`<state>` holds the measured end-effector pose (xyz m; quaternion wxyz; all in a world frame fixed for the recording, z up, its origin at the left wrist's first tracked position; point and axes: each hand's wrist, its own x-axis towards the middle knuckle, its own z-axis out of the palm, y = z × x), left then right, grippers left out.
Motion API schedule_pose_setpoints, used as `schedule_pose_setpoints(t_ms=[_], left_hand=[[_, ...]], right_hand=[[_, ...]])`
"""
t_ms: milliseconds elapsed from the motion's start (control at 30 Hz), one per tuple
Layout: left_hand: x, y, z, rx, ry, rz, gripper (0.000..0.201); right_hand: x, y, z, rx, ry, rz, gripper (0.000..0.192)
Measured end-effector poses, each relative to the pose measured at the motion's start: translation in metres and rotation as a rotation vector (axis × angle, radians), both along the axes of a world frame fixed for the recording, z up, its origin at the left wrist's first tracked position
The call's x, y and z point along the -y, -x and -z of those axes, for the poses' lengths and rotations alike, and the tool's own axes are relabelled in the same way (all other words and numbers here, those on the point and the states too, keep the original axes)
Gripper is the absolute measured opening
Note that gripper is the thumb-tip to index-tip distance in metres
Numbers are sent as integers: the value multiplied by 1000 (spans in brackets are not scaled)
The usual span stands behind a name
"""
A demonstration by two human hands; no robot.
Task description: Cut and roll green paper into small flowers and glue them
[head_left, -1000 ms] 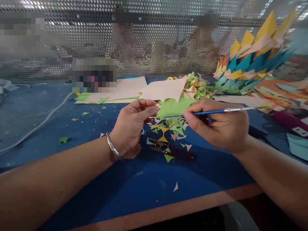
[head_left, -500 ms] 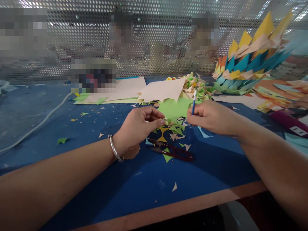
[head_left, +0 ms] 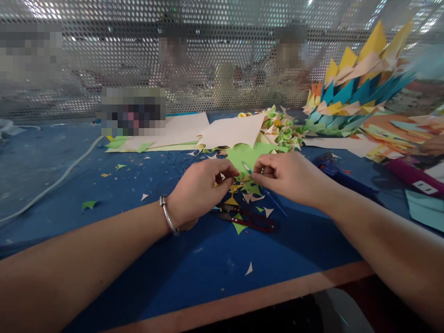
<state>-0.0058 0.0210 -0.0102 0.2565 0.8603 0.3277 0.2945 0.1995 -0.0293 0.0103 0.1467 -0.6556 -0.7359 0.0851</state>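
My right hand (head_left: pixel 286 178) is closed around a thin blue stick (head_left: pixel 276 202), shaped like a pen or brush, with its pale tip pointing up and left. Close by, my left hand (head_left: pixel 208 185) has thumb and fingertips pinched together at a small piece of green paper (head_left: pixel 242 176), partly hidden. Both hands hover over paper scraps (head_left: pixel 255 188) and a green sheet (head_left: pixel 243 156). Below them lies a pair of dark red-handled snips (head_left: pixel 258 223) on the blue table (head_left: pixel 194 277).
Pale sheets (head_left: pixel 232 131) lie behind, beside a heap of curled paper pieces (head_left: pixel 286 129). A layered pointed-paper model (head_left: pixel 354 99) stands at back right. A dark blue tool (head_left: pixel 342 178), a purple tool (head_left: pixel 412 175) and another person's hand (head_left: pixel 433 147) are right; a white cable (head_left: pixel 69 173) runs left.
My right hand has moved left toward my left hand, and the blue stick has tipped from upright to slanting. The dark blue tool at right has come into view.
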Motion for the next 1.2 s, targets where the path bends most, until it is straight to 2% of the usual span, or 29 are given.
schedule_pose_setpoints(t_ms=[300, 567, 700, 900, 1200], left_hand=[[1, -4, 0, -15, 0, 14, 19], [1, -7, 2, -69, 51, 12, 27], [-2, -8, 5, -96, -3, 23, 31], [-5, -8, 8, -156, -118, 91, 17], [-11, -7, 9, -66, -46, -28, 8]], right_hand=[[-5, 6, 9, 28, 82, 11, 15], [-7, 9, 16, 47, 28, 17, 18], [-9, 10, 16, 71, 32, 39, 20], [-11, 11, 16, 43, 49, 43, 15], [-8, 12, 16, -8, 37, 19, 17]])
